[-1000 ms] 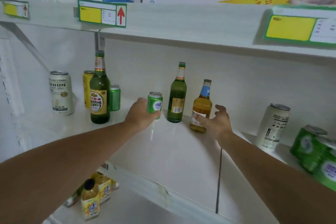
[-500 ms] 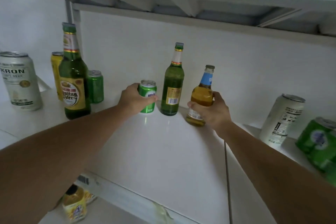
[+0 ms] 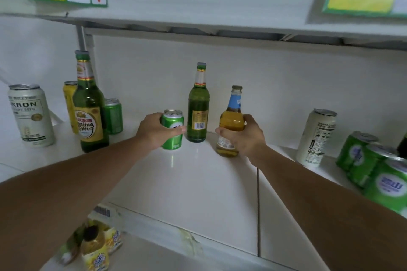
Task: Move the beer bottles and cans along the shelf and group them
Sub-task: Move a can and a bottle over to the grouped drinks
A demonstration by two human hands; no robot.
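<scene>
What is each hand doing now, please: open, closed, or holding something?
Left hand: closed around the small green can.
Right hand: closed around the amber bottle.

I see both bare forearms extended forward, converging slightly. Left hand [image 3: 155, 131] has fingers curled in a closed grip. Right hand [image 3: 246, 136] likewise curled, thumb uppermost.

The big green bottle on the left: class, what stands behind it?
Behind the big green bottle stand a yellow can and a green can, each partly covered by it. Anything directly behind its body cannot be seen.
</scene>
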